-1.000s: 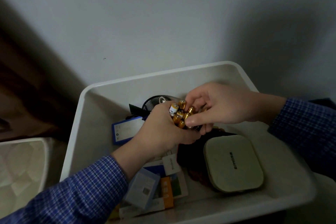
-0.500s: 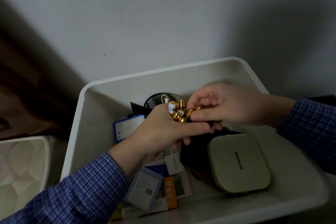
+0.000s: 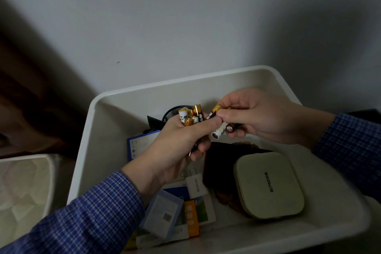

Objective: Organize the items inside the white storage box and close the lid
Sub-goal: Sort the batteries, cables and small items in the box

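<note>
The white storage box (image 3: pixel 90 130) stands open against the wall. Over its middle my left hand (image 3: pixel 175 146) grips a bundle of gold, black and white batteries (image 3: pixel 190 116), their ends sticking up above my fingers. My right hand (image 3: pixel 259 117) meets it from the right and holds a few more batteries (image 3: pixel 221 130), one pinched between thumb and forefinger. Inside the box lie a cream rounded case (image 3: pixel 268 185) on a black pouch (image 3: pixel 218 156), a blue-edged card (image 3: pixel 140 142), a black mesh item (image 3: pixel 171 112), and small boxes and leaflets (image 3: pixel 179 212). No lid is in view.
A grey wall (image 3: pixel 185 16) rises right behind the box. A second white container (image 3: pixel 22 183) sits to the left. A dark brown surface (image 3: pixel 31 99) runs along the upper left.
The hands have drawn slightly apart. My right hand now holds batteries clear of the left hand's bundle. The view has tilted, so the box sits higher and further right.
</note>
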Demonstrator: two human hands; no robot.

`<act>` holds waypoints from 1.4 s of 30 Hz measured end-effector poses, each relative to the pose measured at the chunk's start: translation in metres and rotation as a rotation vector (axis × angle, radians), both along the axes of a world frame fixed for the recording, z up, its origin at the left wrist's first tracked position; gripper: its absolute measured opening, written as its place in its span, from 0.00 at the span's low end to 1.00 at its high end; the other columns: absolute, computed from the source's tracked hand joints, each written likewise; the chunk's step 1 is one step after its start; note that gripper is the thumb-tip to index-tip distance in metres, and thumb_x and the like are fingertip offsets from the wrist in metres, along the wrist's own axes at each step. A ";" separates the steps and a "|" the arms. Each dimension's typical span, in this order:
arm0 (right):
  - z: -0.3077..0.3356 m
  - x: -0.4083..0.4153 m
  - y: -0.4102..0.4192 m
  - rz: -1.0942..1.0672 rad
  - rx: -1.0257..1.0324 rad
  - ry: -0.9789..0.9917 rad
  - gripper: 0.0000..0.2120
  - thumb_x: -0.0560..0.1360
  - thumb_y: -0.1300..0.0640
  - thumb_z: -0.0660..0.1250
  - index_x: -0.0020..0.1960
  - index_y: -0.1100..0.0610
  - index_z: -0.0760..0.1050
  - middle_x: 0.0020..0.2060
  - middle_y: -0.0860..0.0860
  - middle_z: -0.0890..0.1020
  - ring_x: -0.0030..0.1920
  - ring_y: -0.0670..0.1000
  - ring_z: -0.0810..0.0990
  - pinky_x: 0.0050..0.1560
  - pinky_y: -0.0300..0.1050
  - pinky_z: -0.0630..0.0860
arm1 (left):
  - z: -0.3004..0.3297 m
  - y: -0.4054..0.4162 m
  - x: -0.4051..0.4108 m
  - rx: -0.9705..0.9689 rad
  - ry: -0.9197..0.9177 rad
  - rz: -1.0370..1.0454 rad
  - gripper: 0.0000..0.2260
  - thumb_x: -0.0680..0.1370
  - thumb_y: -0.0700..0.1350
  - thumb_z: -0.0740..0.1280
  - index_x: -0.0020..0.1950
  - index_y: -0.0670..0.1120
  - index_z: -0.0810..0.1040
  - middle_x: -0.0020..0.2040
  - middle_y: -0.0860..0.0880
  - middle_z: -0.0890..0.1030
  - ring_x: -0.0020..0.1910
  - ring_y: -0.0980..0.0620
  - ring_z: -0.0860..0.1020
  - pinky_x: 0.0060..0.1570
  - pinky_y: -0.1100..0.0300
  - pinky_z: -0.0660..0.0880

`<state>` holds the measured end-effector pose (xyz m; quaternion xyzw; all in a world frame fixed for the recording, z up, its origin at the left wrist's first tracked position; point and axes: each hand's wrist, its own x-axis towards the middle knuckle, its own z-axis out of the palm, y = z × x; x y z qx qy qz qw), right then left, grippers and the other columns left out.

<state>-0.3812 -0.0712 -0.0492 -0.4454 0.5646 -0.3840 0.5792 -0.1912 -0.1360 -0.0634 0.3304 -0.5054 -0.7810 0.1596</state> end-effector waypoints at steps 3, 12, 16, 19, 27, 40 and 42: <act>0.001 0.001 -0.001 -0.067 -0.039 -0.087 0.06 0.81 0.62 0.64 0.51 0.61 0.79 0.38 0.53 0.84 0.36 0.46 0.80 0.36 0.35 0.76 | 0.001 -0.003 -0.003 0.073 0.014 0.045 0.14 0.74 0.52 0.73 0.51 0.43 0.78 0.35 0.47 0.76 0.23 0.58 0.68 0.16 0.69 0.60; 0.007 0.025 0.002 -0.144 -0.264 0.246 0.04 0.80 0.59 0.67 0.53 0.58 0.78 0.38 0.51 0.84 0.33 0.47 0.78 0.38 0.39 0.77 | 0.004 -0.001 -0.008 0.485 0.091 0.072 0.29 0.72 0.70 0.60 0.43 0.42 0.75 0.28 0.50 0.73 0.16 0.60 0.65 0.11 0.71 0.57; 0.008 0.030 0.004 -0.110 -0.260 0.244 0.05 0.81 0.61 0.65 0.56 0.60 0.75 0.42 0.57 0.84 0.38 0.57 0.82 0.38 0.46 0.78 | 0.000 -0.003 -0.008 0.578 0.060 0.120 0.22 0.80 0.62 0.61 0.45 0.43 0.76 0.33 0.48 0.73 0.16 0.60 0.66 0.10 0.70 0.57; 0.005 0.037 0.005 -0.121 -0.222 0.264 0.04 0.81 0.60 0.64 0.56 0.57 0.73 0.44 0.60 0.82 0.41 0.68 0.80 0.35 0.53 0.77 | -0.001 -0.001 -0.010 0.550 0.014 0.161 0.13 0.81 0.54 0.63 0.48 0.45 0.76 0.33 0.49 0.73 0.17 0.59 0.65 0.11 0.71 0.56; 0.001 0.049 -0.001 -0.219 -0.091 0.136 0.04 0.80 0.61 0.67 0.54 0.58 0.76 0.45 0.55 0.84 0.33 0.51 0.81 0.35 0.41 0.77 | 0.000 0.000 -0.013 0.498 -0.059 0.425 0.07 0.79 0.47 0.68 0.49 0.44 0.78 0.29 0.50 0.76 0.19 0.60 0.66 0.13 0.71 0.59; 0.004 0.048 0.006 -0.126 -0.331 0.499 0.06 0.77 0.55 0.71 0.53 0.48 0.79 0.42 0.46 0.83 0.44 0.47 0.84 0.48 0.52 0.83 | 0.001 0.003 -0.010 0.515 -0.050 0.273 0.07 0.79 0.48 0.66 0.48 0.45 0.78 0.32 0.49 0.74 0.20 0.59 0.67 0.13 0.70 0.59; 0.008 0.045 0.008 -0.093 -0.374 0.599 0.07 0.76 0.54 0.73 0.53 0.48 0.80 0.42 0.43 0.81 0.45 0.44 0.81 0.48 0.44 0.80 | 0.004 0.003 -0.009 0.620 -0.011 0.241 0.06 0.80 0.47 0.65 0.47 0.45 0.78 0.31 0.50 0.73 0.20 0.60 0.67 0.13 0.71 0.60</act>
